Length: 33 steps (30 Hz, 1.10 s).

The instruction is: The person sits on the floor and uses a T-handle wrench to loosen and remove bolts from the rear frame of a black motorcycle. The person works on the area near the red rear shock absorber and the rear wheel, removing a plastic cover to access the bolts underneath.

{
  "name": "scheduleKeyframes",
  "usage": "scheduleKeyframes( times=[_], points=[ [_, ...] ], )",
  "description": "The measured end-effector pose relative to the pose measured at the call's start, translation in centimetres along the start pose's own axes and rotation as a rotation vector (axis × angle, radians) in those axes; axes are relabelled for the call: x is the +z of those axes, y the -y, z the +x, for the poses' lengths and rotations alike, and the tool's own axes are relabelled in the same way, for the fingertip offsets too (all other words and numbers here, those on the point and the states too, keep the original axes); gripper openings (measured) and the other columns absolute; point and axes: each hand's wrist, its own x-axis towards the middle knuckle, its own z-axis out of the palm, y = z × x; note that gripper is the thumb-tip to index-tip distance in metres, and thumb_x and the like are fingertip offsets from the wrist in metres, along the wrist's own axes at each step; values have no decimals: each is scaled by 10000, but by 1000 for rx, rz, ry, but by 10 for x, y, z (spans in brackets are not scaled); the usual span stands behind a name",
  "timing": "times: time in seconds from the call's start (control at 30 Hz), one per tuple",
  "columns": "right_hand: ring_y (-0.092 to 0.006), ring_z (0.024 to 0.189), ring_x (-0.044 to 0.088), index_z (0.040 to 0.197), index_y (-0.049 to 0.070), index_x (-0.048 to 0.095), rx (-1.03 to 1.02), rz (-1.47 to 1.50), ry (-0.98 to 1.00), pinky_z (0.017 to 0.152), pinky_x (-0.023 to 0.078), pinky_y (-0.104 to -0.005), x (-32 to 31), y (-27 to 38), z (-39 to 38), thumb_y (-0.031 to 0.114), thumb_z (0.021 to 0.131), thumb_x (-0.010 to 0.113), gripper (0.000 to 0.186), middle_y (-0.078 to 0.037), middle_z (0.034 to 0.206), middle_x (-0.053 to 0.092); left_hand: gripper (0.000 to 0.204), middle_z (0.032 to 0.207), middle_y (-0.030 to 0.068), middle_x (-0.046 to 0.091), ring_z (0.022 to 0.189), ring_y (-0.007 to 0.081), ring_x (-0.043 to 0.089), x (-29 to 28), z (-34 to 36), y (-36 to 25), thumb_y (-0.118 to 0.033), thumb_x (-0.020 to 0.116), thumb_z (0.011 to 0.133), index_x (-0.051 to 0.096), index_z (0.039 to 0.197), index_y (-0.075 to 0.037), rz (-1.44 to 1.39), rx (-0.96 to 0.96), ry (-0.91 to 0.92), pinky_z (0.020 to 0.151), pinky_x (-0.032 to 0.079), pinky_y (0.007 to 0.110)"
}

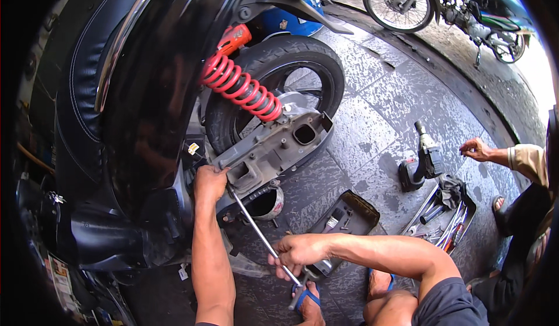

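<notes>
My right hand (296,251) is closed around the long silver shaft of a T-handle wrench (254,226). The wrench slants from the scooter's casing down to its crossbar near my sandalled foot. Beside the wrench's upper end, my left hand (211,182) rests with curled fingers at the edge of the grey casing (273,154); whatever those fingers hold is hidden. The casing lies alongside the rear wheel (335,72), below a red coil-spring shock absorber (241,87). A round, dark open part (276,208) sits under the casing, close to the shaft.
A black tray (367,206) with loose parts lies right of my hands. Farther right are a cordless impact wrench (430,157) and a toolbox (463,224) of hand tools. Another person's hand (476,149) reaches in there. The scooter body (145,93) fills the left; a motorcycle (466,11) stands beyond.
</notes>
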Motion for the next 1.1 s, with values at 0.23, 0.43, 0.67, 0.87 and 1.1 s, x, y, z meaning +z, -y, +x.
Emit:
scheduleKeyframes(
  times=[0.23, 0.43, 0.67, 0.87, 1.1],
  points=[
    [-121, 778, 613, 1187, -31, 531, -218, -64, -188, 664, 509, -271, 13, -57, -106, 202, 997, 477, 305, -63, 846, 628, 327, 594, 189, 603, 572, 251, 623, -15, -60, -4, -282, 670, 775, 644, 686, 32, -81, 57, -112, 580, 463, 384],
    [-78, 476, 460, 1146, 7, 572, -405, 456, -841, 429, 393, -221, 14, -96, -184, 219, 1006, 455, 279, -23, 683, 540, 287, 670, 175, 656, 629, 343, 658, 14, -177, -91, -284, 635, 800, 641, 725, -7, 38, 348, 276, 588, 501, 432],
    [-97, 362, 387, 1083, -24, 583, -428, 632, -935, 343, 300, -230, 5, -125, -181, 187, 994, 445, 267, -39, 618, 520, 446, 718, 231, 654, 660, 407, 665, 107, -240, -101, -419, 612, 849, 641, 748, 15, 257, 638, 631, 580, 539, 502],
    [-108, 363, 391, 1105, -25, 579, -364, 702, -827, 356, 316, -238, -25, -133, -170, 170, 990, 432, 269, -50, 614, 516, 613, 801, 234, 679, 815, 415, 667, 159, -307, 18, -539, 453, 903, 671, 758, 14, 208, 13, 1108, 747, 518, 488],
    [-105, 371, 392, 1121, -44, 577, -299, 731, -723, 363, 311, -223, -90, -113, -146, 164, 996, 419, 289, -44, 609, 499, 565, 696, 155, 637, 606, 214, 660, 199, -332, 72, -453, 514, 949, 525, 1041, 104, -396, -1000, 787, 502, 559, 331]
  ],
)
